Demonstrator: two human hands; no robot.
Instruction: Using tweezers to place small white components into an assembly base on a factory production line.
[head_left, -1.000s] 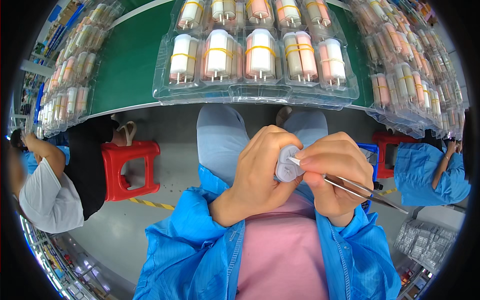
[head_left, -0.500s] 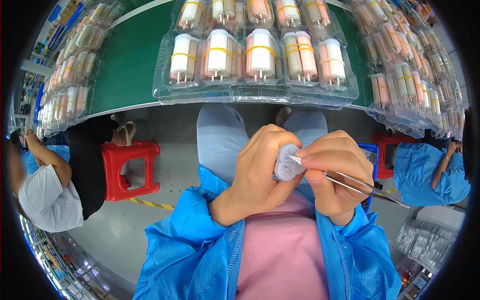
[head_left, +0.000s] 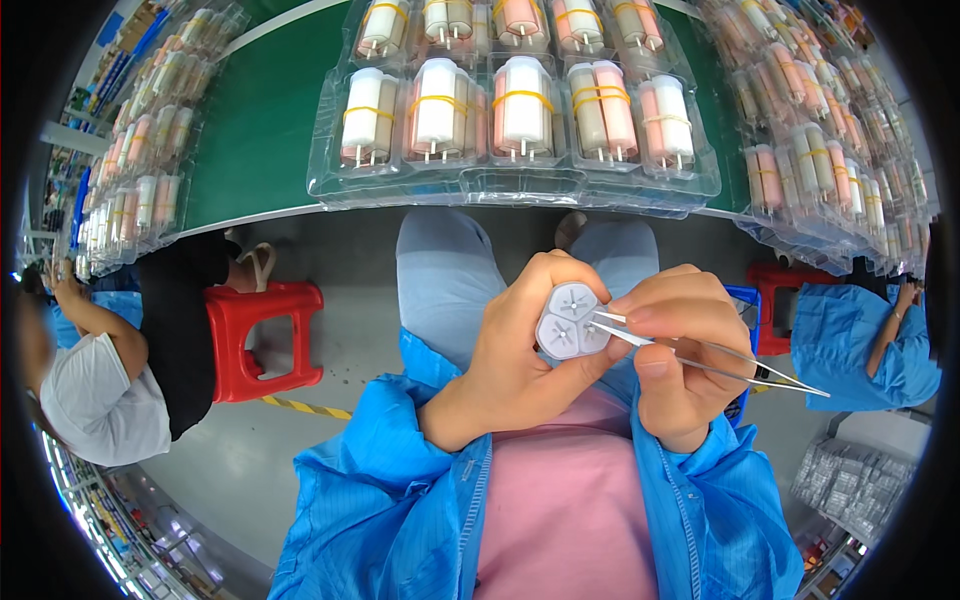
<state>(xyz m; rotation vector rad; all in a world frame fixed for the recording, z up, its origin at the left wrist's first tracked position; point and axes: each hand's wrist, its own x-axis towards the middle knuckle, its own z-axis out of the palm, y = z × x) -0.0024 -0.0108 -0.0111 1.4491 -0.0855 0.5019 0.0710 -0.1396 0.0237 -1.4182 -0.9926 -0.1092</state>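
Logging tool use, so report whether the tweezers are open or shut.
Open: in the right hand, the tweezers show two pale tips standing apart, with a gap between them.

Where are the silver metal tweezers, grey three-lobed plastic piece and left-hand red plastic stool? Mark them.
Silver metal tweezers (head_left: 632, 337): head view, prong near the tip.
Grey three-lobed plastic piece (head_left: 575, 322): head view, end face.
Left-hand red plastic stool (head_left: 229, 342): head view, left leg.

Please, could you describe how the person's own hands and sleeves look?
The left hand and right hand are bare, without gloves. The left sleeve and right sleeve are bright blue, loose and wrinkled, ending near the wrists.
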